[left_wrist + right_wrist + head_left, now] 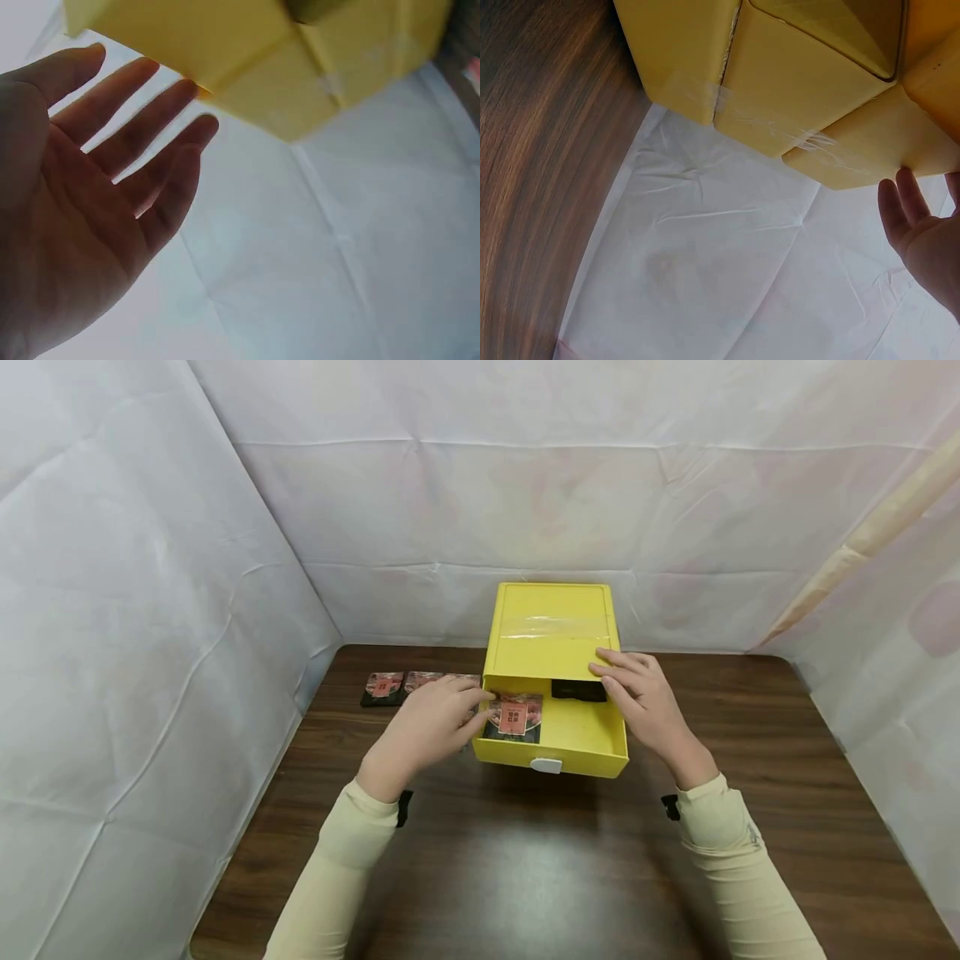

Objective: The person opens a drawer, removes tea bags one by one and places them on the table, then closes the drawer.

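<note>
Left fingers (472, 696) partly hide packets (385, 687) on the worktop (540, 868) (count unclear). 1 black item (578, 692): rear hidden under box top (553, 656). Drawer packet (517, 720) fine print illegible. Right fingers (913, 199) partly cropped, right wrist view.

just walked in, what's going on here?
A person works at a yellow box with its yellow drawer open. The left hand is over the drawer's left side, by a flat dark, red-labelled packet inside; the right hand touches the box top near its front right corner. A black item lies at the drawer's back right. Similar packets lie on the brown wood-grain table, left of the box.
</note>
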`<state>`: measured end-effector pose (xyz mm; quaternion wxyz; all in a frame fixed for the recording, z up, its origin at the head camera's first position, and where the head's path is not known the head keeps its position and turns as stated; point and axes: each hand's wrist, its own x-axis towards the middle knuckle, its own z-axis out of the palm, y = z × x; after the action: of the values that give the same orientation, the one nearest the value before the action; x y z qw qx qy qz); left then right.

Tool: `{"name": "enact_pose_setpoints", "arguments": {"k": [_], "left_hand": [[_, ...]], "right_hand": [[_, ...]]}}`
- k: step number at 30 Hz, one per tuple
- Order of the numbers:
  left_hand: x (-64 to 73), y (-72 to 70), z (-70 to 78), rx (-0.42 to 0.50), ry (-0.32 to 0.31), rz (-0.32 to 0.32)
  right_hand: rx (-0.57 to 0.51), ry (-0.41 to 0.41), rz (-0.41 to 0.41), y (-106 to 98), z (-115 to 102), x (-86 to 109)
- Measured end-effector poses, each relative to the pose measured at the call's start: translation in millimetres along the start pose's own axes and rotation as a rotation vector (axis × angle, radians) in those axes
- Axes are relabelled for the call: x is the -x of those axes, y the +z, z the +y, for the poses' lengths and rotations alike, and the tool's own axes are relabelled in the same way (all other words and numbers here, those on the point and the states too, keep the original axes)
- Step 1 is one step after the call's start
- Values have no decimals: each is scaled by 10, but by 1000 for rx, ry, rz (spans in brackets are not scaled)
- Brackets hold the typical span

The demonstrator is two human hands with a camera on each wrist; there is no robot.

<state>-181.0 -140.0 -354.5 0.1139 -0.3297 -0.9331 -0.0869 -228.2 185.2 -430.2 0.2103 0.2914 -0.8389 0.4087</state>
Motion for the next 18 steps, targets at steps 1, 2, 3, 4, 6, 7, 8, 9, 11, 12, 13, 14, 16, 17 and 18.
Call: {"name": "enact_pose_setpoints", "arguments": {"k": [1,2,3,4,6,7,8,9,11,12,13,14,16,17,18], "left_hand": [[-41,-29,51,1,24,3],[-80,-50,98,6,41,0],[-113,-65,139,12,54,-11],[-145,-81,179,24,59,-34],[-203,-95,246,47,43,-105],[-237,-97,274,58,27,-148],[-271,-98,301,65,3,-189],[-304,-99,327,63,-21,-226],[-368,-94,373,34,-73,-293],[-400,-92,392,20,-93,-319],[-428,-89,408,16,-104,-344],[-455,-84,420,12,-111,-365],[-506,-70,436,4,-117,-409],[-531,-61,441,0,-115,-427],[-555,-48,445,-9,-111,-441]], "right_hand": [[-3,-1,-2,4,-6,0],[-3,-2,-5,8,-10,-1],[-5,-4,-7,14,-13,-1],[-5,-6,-10,21,-17,-2],[-6,-10,-15,35,-22,-8],[-5,-13,-13,40,-20,-11],[-3,-15,-11,43,-19,-13],[-2,-17,-9,45,-18,-14],[0,-17,-6,45,-25,-13],[0,-16,-5,42,-24,-12],[-2,-16,-4,42,-25,-14],[-2,-17,-5,41,-26,-15],[-5,-17,-6,40,-29,-18],[-6,-18,-6,41,-28,-19],[-7,-19,-5,42,-23,-19]]}}
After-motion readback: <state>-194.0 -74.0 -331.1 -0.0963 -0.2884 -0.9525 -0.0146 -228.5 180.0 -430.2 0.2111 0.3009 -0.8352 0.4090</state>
